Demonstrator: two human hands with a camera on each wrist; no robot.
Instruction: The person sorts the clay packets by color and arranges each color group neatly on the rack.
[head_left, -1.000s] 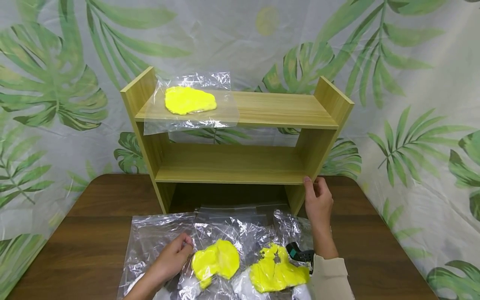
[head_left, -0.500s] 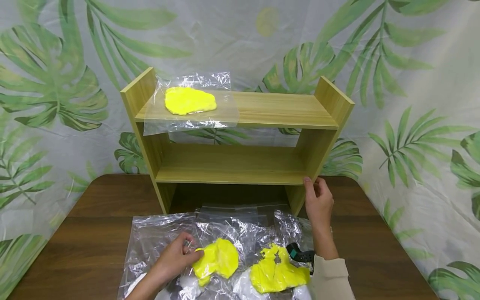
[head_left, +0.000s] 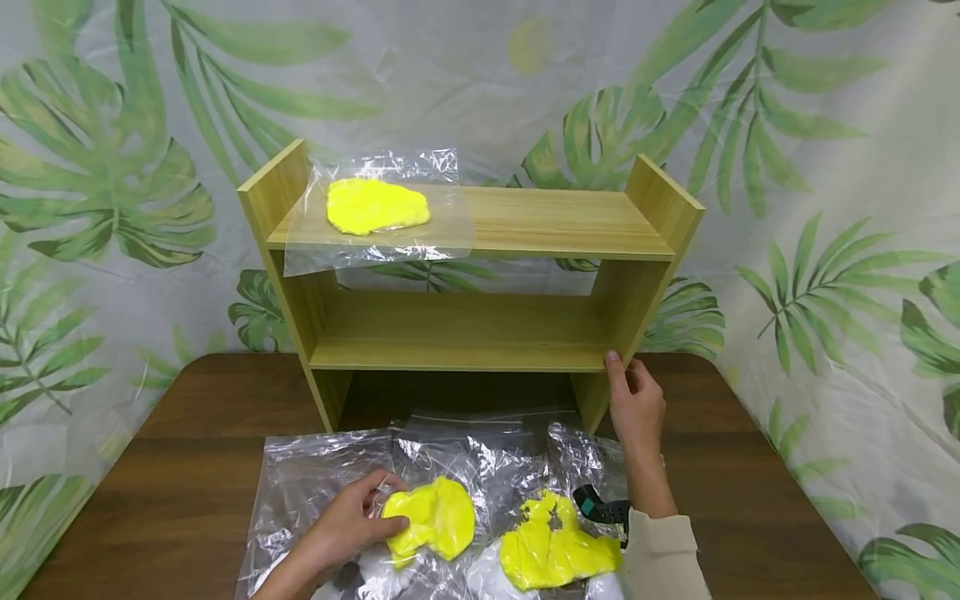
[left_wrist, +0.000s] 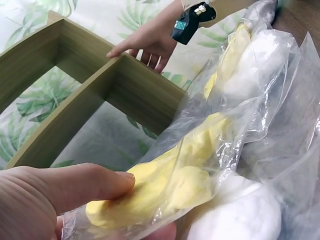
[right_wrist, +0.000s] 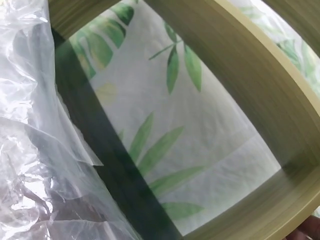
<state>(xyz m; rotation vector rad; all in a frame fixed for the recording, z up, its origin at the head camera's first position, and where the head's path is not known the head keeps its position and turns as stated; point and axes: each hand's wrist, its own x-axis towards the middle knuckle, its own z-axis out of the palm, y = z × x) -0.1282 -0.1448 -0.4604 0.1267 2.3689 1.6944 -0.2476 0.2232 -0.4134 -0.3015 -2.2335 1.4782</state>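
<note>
My left hand (head_left: 347, 527) pinches a clear plastic bag of yellow clay (head_left: 447, 518) at its left side. In the left wrist view the thumb (left_wrist: 107, 186) presses on top of the bagged clay, with fingertips showing below. My right hand (head_left: 637, 410) grips the right side panel of a wooden shelf (head_left: 457, 329), its thumb at the front edge by the middle board and its fingers round the outer side. On the top board's left end lies another bag of yellow clay (head_left: 375, 207), its film hanging over the front edge.
Another bag of yellow clay (head_left: 551, 550) lies to the right, near my right sleeve (head_left: 663, 554). Bags with white clay (left_wrist: 237, 210) lie beneath and beside these. The dark wooden table (head_left: 172, 500) supports everything, and a leaf-patterned cloth (head_left: 810, 250) hangs behind the shelf.
My left hand has moved right from the bag's film onto the yellow clay, and its thumb now lies over the clay. The right hand has stayed on the shelf's side.
</note>
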